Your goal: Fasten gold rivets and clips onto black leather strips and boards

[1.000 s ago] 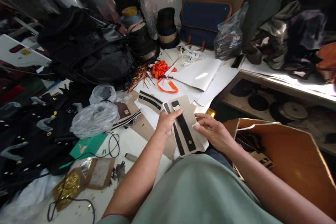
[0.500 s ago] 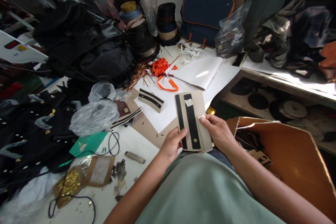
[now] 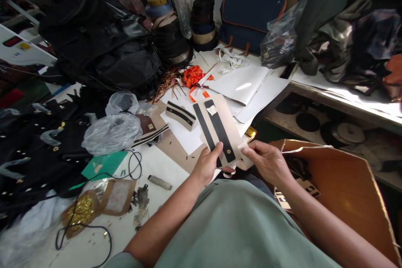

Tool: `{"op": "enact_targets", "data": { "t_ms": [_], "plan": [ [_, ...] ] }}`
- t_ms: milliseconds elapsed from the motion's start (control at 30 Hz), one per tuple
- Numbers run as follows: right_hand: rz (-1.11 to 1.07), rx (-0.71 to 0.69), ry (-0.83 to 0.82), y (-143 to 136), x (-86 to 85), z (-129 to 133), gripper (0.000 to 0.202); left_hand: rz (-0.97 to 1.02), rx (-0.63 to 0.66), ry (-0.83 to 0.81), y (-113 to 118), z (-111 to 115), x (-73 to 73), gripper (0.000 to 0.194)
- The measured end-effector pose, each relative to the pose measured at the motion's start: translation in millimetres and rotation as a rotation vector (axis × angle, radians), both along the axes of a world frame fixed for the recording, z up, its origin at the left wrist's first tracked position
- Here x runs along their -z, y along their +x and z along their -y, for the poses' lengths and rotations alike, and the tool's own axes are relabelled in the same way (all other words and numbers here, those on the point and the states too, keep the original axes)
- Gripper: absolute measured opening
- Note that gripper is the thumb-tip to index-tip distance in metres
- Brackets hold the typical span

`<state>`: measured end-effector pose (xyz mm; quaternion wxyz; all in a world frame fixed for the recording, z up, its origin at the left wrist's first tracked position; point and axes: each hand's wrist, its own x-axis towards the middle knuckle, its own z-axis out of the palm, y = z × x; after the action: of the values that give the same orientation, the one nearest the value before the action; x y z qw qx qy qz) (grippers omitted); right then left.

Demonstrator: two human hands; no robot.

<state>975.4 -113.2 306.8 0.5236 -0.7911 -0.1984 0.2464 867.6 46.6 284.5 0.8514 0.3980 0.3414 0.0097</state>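
A beige panel [image 3: 228,121] with two black strips, a brass-coloured stud and a small whitish patch is tilted above my lap. My left hand [image 3: 207,163] grips its lower left edge, thumb on top beside a black strip. At the lower right, my right hand [image 3: 266,160] pinches a pale piece that lies against or under the panel; where one ends and the other begins is unclear. Beyond the panel, a smaller beige piece with black strips [image 3: 180,115] rests on white paper. Another striped piece [image 3: 150,136] lies further left.
An open cardboard box [image 3: 348,192] stands at my right. Orange ribbon [image 3: 193,76], plastic bags [image 3: 111,134], gold-coloured bits [image 3: 82,214] and a black cord are on the table [image 3: 153,205]. Black bags [image 3: 103,50] and webbing rolls stand behind.
The panel has tilted, its top moving left and its lower edge rising. My right hand has moved slightly right, and a pale piece now shows between it and the panel.
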Motion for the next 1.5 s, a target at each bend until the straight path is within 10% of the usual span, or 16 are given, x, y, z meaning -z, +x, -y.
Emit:
{"op": "enact_targets", "data": {
  "t_ms": [333,1100,1300,1400,1500],
  "plan": [
    [-0.043,-0.108,-0.058,-12.9,22.8,-9.8,0.048,0.128,0.022,0.402,2.3,11.2,-4.8,0.040],
    [0.142,-0.298,-0.227,-14.0,12.4,-12.9,0.038,-0.069,-0.181,0.628,15.0,22.5,14.3,0.029],
    [-0.025,-0.586,-0.070,-39.7,-9.4,-8.1,0.036,-0.125,-0.363,0.598,45.4,-21.3,40.7,0.030],
    [-0.082,-0.455,-0.086,-38.8,2.7,-2.4,0.036,-0.053,-0.292,0.527,66.8,-39.5,37.8,0.040],
    [-0.179,-0.362,-0.024,-29.2,31.2,1.3,0.033,0.078,-0.087,0.431,89.8,-9.4,18.4,0.041]
  ]
}}
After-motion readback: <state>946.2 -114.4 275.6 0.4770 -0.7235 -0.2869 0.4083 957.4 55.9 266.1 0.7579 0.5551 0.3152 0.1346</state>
